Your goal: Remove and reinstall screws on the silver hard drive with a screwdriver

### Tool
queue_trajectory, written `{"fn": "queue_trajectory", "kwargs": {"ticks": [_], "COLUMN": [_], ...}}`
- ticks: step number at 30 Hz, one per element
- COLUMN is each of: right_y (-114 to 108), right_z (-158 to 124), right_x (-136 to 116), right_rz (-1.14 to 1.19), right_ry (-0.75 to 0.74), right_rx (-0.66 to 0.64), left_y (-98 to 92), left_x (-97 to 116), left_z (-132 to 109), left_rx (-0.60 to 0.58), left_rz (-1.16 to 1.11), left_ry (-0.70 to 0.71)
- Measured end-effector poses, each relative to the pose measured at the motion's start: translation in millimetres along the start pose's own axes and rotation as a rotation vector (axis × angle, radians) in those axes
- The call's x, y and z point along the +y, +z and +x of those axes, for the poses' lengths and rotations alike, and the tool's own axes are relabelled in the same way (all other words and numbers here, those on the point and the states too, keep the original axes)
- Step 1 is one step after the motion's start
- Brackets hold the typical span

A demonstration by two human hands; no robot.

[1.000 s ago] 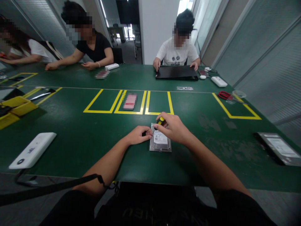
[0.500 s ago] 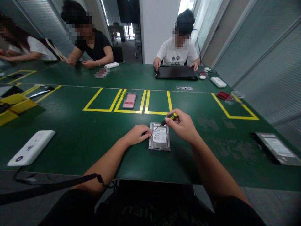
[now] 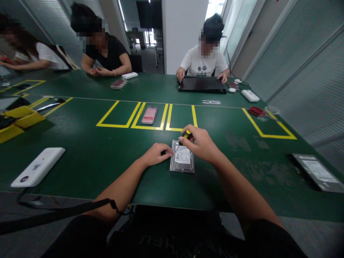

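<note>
A silver hard drive [image 3: 183, 165] with a white label lies flat on the green table in front of me. My right hand [image 3: 197, 141] grips a yellow-and-black screwdriver [image 3: 185, 136] over the drive's upper part. Its thin shaft slants down left toward the drive's left edge. Right beside that edge, my left hand [image 3: 159, 154] has thumb and forefinger drawn together near the screwdriver's tip. Whatever may sit between those fingertips is too small to make out.
Another hard drive [image 3: 317, 172] lies at the right. A white power bank [image 3: 39, 166] and yellow bins [image 3: 28, 116] are at left. A pink phone [image 3: 149, 115] sits inside yellow tape. Across the table, a person holds a black panel [image 3: 202, 85]; two others sit further left.
My right hand and the screwdriver have shifted left, with the handle now steeper over the drive. The left hand stays at the drive's edge. A person across has drawn their hands together.
</note>
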State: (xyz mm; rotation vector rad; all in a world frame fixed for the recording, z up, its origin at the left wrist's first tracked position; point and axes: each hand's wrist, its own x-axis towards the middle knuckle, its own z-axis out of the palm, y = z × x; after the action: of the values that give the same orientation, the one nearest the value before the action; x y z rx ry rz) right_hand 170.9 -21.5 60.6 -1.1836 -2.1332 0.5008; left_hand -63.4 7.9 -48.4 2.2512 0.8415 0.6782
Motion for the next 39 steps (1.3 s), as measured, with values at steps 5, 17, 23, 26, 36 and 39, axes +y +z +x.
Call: {"fn": "queue_trajectory", "kwargs": {"ticks": [5, 17, 23, 26, 36, 39], "right_y": [1, 14, 16, 17, 15, 13], "right_z": [10, 15, 15, 15, 8, 7], "right_x": [-5, -2, -1, -2, -4, -6], "right_rz": [-0.021, -0.03, -0.034, -0.054, 0.008, -0.004], "right_ry": [0.0, -0.033, -0.04, -0.074, -0.036, -0.054], "right_rx": [-0.028, -0.074, -0.063, -0.063, -0.042, -0.037], "left_y": [0.5, 0.2, 0.4, 0.9, -0.6, -0.6], "left_x": [-5, -7, -9, -10, -7, -5], "left_z": [1, 3, 3, 4, 4, 4], "left_rx": [-0.008, -0.022, -0.025, -0.03, -0.076, -0.085], "left_rz": [-0.053, -0.125, -0.138, -0.144, -0.179, -0.192], "left_ry": [-0.048, -0.104, -0.109, -0.114, -0.11, -0.101]}}
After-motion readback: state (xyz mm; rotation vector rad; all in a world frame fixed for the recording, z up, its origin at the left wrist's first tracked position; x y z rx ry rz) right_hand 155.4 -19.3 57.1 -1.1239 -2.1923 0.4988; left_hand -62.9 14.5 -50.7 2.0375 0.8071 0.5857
